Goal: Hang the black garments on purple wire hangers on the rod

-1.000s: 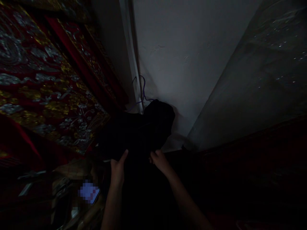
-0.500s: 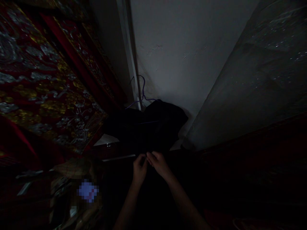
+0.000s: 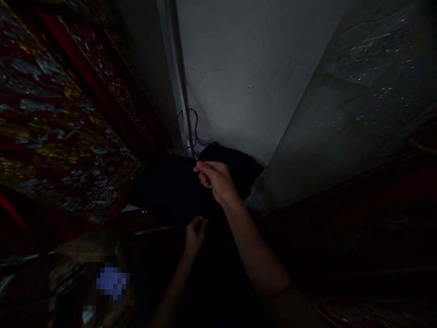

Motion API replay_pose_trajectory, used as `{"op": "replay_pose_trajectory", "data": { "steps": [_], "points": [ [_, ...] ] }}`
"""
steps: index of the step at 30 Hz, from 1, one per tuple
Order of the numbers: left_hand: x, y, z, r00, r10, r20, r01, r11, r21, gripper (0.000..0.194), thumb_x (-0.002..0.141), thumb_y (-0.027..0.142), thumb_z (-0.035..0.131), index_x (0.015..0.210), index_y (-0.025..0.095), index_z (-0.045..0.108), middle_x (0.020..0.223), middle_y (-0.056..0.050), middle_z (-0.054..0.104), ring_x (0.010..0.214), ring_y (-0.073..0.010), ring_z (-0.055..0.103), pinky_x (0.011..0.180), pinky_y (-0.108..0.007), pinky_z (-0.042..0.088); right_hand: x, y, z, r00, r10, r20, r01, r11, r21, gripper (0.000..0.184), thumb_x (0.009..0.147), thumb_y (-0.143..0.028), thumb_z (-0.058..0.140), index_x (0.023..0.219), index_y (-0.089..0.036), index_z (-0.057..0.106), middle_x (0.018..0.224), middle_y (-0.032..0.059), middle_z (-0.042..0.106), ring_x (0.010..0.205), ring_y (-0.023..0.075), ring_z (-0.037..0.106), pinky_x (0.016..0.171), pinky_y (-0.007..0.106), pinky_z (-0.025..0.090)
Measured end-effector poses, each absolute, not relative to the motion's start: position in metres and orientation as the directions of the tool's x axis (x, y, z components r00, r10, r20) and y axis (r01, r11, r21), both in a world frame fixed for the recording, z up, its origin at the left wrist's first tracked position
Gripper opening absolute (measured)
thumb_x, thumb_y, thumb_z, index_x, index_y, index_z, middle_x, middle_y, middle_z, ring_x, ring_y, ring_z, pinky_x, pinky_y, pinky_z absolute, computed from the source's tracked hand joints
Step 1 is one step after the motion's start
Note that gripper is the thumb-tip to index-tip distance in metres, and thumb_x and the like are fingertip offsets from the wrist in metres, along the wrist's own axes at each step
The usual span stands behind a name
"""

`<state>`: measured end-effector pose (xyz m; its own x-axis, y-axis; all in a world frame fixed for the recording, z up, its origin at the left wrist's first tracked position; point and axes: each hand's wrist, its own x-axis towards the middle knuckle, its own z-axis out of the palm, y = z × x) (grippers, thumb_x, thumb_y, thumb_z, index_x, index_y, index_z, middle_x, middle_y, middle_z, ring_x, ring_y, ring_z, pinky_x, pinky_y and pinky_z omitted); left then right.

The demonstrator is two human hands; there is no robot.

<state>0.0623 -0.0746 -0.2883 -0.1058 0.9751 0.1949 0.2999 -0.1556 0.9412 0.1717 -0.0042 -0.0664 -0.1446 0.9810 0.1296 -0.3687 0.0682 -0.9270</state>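
A black garment (image 3: 164, 187) hangs on a purple hanger (image 3: 197, 127) against the pale wall, its lower part lost in the dark. My right hand (image 3: 215, 177) is raised in front of the garment's upper part, below the hanger's hook. Its thumb and forefinger are pinched together, and whatever lies between them is too small or dark to make out. Lower down, my left hand (image 3: 195, 232) has its fingers curled closed in front of the dark cloth. What it grips cannot be told in this light.
Red cloth with gold and silver embroidery (image 3: 71, 118) hangs at the left. A clear plastic sheet (image 3: 327, 114) covers the right side of the wall. At lower left sits a person (image 3: 88, 250) with a bright, pixelated screen (image 3: 112, 280). More dark red cloth (image 3: 368, 196) lies at right.
My right hand has parted from my left and moved up and forward towards the hanger. My left hand stays low by the garment. The view has shifted slightly right.
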Motion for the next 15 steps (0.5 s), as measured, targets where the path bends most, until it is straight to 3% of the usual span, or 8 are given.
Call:
{"op": "replay_pose_trajectory", "data": {
  "steps": [3, 5, 7, 9, 12, 15],
  "points": [
    [0.054, -0.063, -0.267, -0.088, 0.971, 0.224, 0.305, -0.188, 0.934, 0.023, 0.083, 0.04, 0.069, 0.081, 0.017, 0.068, 0.078, -0.005, 0.068, 0.077, -0.0195, 0.065, 0.076, -0.029, 0.05, 0.164, -0.014, -0.07, -0.111, 0.986, 0.122, -0.375, 0.073, -0.924, 0.039, 0.076, -0.054, 0.068, 0.074, -0.015, 0.065, 0.047, -0.0066, 0.048, 0.039, 0.0046, 0.038, 0.04, 0.019, 0.023],
    [0.046, -0.057, -0.237, -0.109, 0.952, 0.287, 0.282, -0.247, 0.927, 0.023, 0.083, 0.036, 0.07, 0.098, 0.018, 0.071, 0.1, -0.008, 0.071, 0.095, -0.0212, 0.067, 0.089, -0.031, 0.05, 0.164, -0.02, -0.079, -0.088, 0.99, 0.114, -0.361, 0.075, -0.93, 0.039, 0.076, -0.055, 0.067, 0.074, -0.016, 0.063, 0.047, -0.0066, 0.049, 0.039, 0.0052, 0.039, 0.04, 0.019, 0.024],
    [0.037, -0.052, -0.197, -0.183, 0.893, 0.412, 0.245, -0.364, 0.899, 0.04, 0.086, 0.033, 0.068, 0.124, 0.022, 0.064, 0.121, -0.01, 0.067, 0.109, -0.0219, 0.064, 0.097, -0.033, 0.048, 0.167, -0.022, -0.085, -0.096, 0.987, 0.129, -0.31, 0.094, -0.946, 0.038, 0.076, -0.055, 0.066, 0.073, -0.017, 0.063, 0.045, -0.0069, 0.048, 0.039, 0.0057, 0.038, 0.04, 0.02, 0.025],
    [0.031, -0.045, -0.152, -0.206, 0.803, 0.56, 0.315, -0.487, 0.814, 0.045, 0.091, 0.031, 0.063, 0.135, 0.024, 0.058, 0.118, -0.01, 0.067, 0.106, -0.0205, 0.064, 0.098, -0.033, 0.048, 0.171, -0.023, -0.083, -0.121, 0.976, 0.181, -0.242, 0.148, -0.959, 0.035, 0.079, -0.051, 0.064, 0.073, -0.017, 0.062, 0.044, -0.0074, 0.046, 0.039, 0.0064, 0.038, 0.042, 0.021, 0.028],
    [0.026, -0.03, -0.099, 0.001, 0.725, 0.689, 0.47, -0.608, 0.639, 0.035, 0.097, 0.029, 0.054, 0.13, 0.023, 0.063, 0.11, -0.008, 0.07, 0.099, -0.0188, 0.065, 0.093, -0.032, 0.049, 0.175, -0.02, -0.075, -0.134, 0.946, 0.295, -0.144, 0.276, -0.95, 0.03, 0.085, -0.047, 0.06, 0.075, -0.018, 0.062, 0.046, -0.0073, 0.046, 0.042, 0.0077, 0.04, 0.045, 0.022, 0.03],
    [0.028, -0.017, -0.076, 0.121, 0.673, 0.73, 0.548, -0.659, 0.516, 0.021, 0.096, 0.028, 0.056, 0.106, 0.02, 0.072, 0.097, -0.006, 0.072, 0.09, -0.0176, 0.067, 0.084, -0.029, 0.05, 0.175, -0.011, -0.078, -0.087, 0.923, 0.374, -0.037, 0.373, -0.927, 0.029, 0.088, -0.045, 0.057, 0.077, -0.019, 0.063, 0.053, -0.0049, 0.049, 0.048, 0.0099, 0.044, 0.049, 0.023, 0.032]
  ]
}}
